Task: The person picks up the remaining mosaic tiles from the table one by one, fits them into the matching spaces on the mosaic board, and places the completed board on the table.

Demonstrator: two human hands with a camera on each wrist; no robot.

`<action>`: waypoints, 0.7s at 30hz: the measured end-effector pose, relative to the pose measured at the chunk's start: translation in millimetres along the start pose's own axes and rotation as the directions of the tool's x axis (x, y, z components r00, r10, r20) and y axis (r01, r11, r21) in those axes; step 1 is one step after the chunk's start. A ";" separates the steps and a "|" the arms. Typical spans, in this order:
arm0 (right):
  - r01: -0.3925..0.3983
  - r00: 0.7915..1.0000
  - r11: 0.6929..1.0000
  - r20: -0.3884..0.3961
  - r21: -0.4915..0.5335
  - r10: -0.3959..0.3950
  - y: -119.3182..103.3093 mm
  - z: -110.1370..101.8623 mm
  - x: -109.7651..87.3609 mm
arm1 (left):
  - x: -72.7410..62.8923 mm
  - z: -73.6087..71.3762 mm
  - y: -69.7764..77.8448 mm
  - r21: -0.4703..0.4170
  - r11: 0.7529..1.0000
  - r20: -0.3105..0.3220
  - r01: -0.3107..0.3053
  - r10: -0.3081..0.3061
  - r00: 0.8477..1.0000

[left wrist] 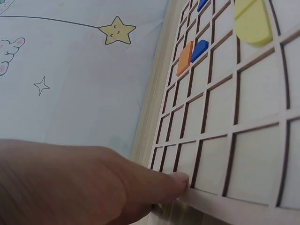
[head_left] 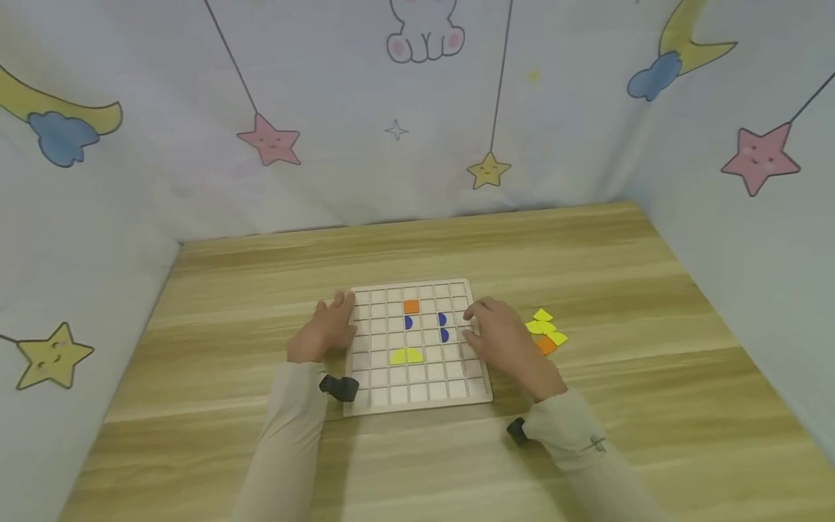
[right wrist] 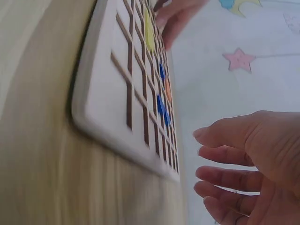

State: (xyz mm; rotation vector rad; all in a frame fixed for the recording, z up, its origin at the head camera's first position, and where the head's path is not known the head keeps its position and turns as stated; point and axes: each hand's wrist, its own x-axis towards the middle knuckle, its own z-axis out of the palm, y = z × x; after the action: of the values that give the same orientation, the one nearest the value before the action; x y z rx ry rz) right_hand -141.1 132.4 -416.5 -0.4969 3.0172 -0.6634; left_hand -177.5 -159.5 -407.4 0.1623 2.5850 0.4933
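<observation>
A pale wooden grid board [head_left: 417,408] lies between the two hands in the head view. In its cells sit an orange square [head_left: 411,307], three blue half-round pieces [head_left: 444,335] and two yellow quarter-round pieces [head_left: 398,357] placed side by side. My left hand [head_left: 330,325] rests at the board's left edge, its thumb [left wrist: 176,183] on the rim in the left wrist view. Over the right edge hovers my right hand [head_left: 505,337], fingers loosely bent. The right wrist view shows nothing between its thumb and fingers [right wrist: 227,177].
Right of the board, partly behind the right hand, several loose yellow pieces [head_left: 546,328] lie with an orange piece [head_left: 546,346] on the wood-grain table [head_left: 261,275]. Curtain-like walls [head_left: 352,174] printed with stars and moons stand at the back and both sides.
</observation>
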 end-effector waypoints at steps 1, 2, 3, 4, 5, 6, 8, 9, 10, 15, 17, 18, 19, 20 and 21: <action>-0.005 1.000 1.000 -0.008 -0.001 0.005 6.3 -2.6 -1.0 | 0.1 0.2 0.2 0.005 1.000 0.001 -0.003 0.003 1.000; -0.003 1.000 1.000 -0.018 -0.006 0.003 12.8 -4.9 -1.8 | 0.4 0.5 0.2 0.014 1.000 0.000 -0.006 0.006 1.000; -0.002 1.000 1.000 -0.025 -0.009 0.001 19.0 -7.5 -2.7 | 0.4 0.8 0.0 0.019 1.000 0.001 -0.006 0.006 1.000; -0.003 1.000 1.000 -0.029 -0.008 0.003 24.4 -10.3 -3.6 | 0.2 0.9 -0.3 0.028 1.000 0.001 -0.008 0.008 1.000; -0.005 1.000 1.000 -0.028 -0.005 0.005 29.1 -13.7 -4.4 | 0.2 1.1 -0.9 0.036 0.999 0.001 -0.010 0.010 1.000; 0.001 1.000 1.000 -0.025 -0.007 -0.002 33.3 -17.2 -5.2 | 0.2 1.1 -1.5 0.043 0.999 0.001 -0.013 0.013 1.000; 0.011 1.000 1.000 -0.011 -0.010 -0.011 42.6 -23.6 -7.6 | 0.4 1.8 -1.6 0.050 0.999 0.003 -0.017 0.017 1.000; 0.011 1.000 1.000 0.001 -0.009 -0.011 46.7 -26.8 -8.9 | 0.5 2.0 -1.8 0.052 0.998 0.005 -0.019 0.019 1.000; 0.008 1.000 1.000 0.013 -0.008 -0.008 50.6 -29.6 -9.8 | 0.5 2.1 -1.9 0.051 0.998 0.007 -0.020 0.019 1.000; -0.022 0.998 1.000 0.060 -0.017 0.023 68.7 -37.0 -13.8 | 0.5 3.5 -3.3 0.040 0.999 0.013 -0.013 0.012 1.000; -0.027 0.997 0.999 0.072 -0.030 0.029 73.9 -37.3 -15.1 | 0.7 4.3 -3.5 0.031 1.000 0.018 -0.003 0.002 1.000; -0.029 0.996 0.999 0.078 -0.037 0.032 76.0 -37.1 -15.6 | 0.6 4.6 -3.3 0.024 1.000 0.020 0.002 -0.002 1.000; -0.030 0.996 0.998 0.083 -0.046 0.034 77.4 -36.8 -15.5 | 0.2 4.4 -3.4 0.023 1.000 0.021 0.006 -0.006 1.000; -0.028 0.996 0.998 0.087 -0.051 0.033 78.4 -36.5 -15.0 | -0.1 4.3 -3.4 0.017 1.000 0.023 0.011 -0.011 1.000; -0.025 0.995 0.998 0.090 -0.057 0.030 79.5 -35.9 -14.6 | -0.4 4.0 -3.4 0.014 1.000 0.024 0.014 -0.014 1.000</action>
State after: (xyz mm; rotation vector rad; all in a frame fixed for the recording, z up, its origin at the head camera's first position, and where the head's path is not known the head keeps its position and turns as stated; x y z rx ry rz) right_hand -154.3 219.8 -417.2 -0.4722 2.9584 -0.5416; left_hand -175.2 -161.4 -411.7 0.1538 2.5650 0.4658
